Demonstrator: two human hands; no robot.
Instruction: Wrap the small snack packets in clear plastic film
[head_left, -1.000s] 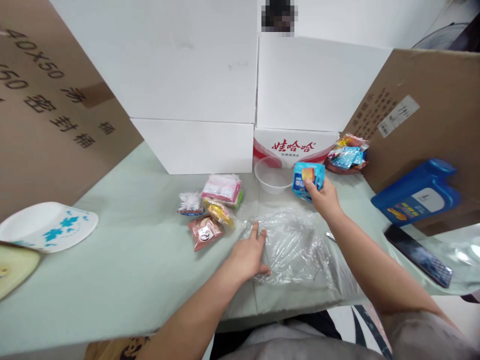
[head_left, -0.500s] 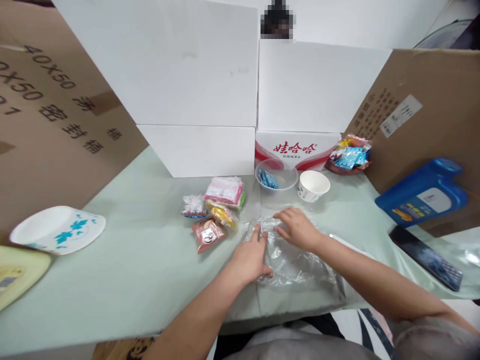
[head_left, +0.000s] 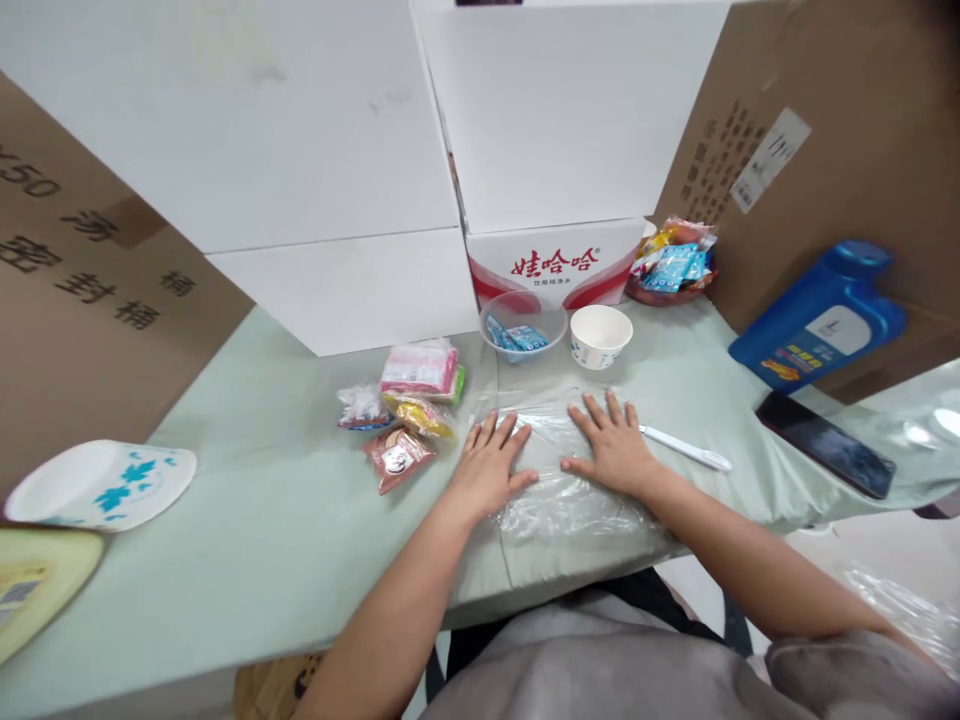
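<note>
A clear plastic bag (head_left: 577, 510) lies spread on the green cloth near the table's front edge. My left hand (head_left: 491, 465) rests flat on its left side, fingers apart. On its right side lies my right hand (head_left: 613, 445), also flat with the fingers spread. Just right of that hand is a white-handled utility knife (head_left: 686, 448), partly hidden by the hand. Left of my left hand sits a small heap of packets: a pink one (head_left: 418, 368), a yellow one (head_left: 420, 415), a brown one (head_left: 397, 458) and a white one (head_left: 364, 405).
Behind the bag stand a clear bowl (head_left: 525, 325) with blue sachets and a white paper cup (head_left: 600, 335). A bowl of packets (head_left: 673, 262), a blue bottle (head_left: 817, 320) and a phone (head_left: 825, 443) are at right. Another paper cup (head_left: 135, 485) lies left. Boxes (head_left: 555, 262) wall the back.
My right hand has come down flat with its fingers spread, and my left hand has flattened too. The bag looks smoother, and more of the knife shows. The camera view has shifted.
</note>
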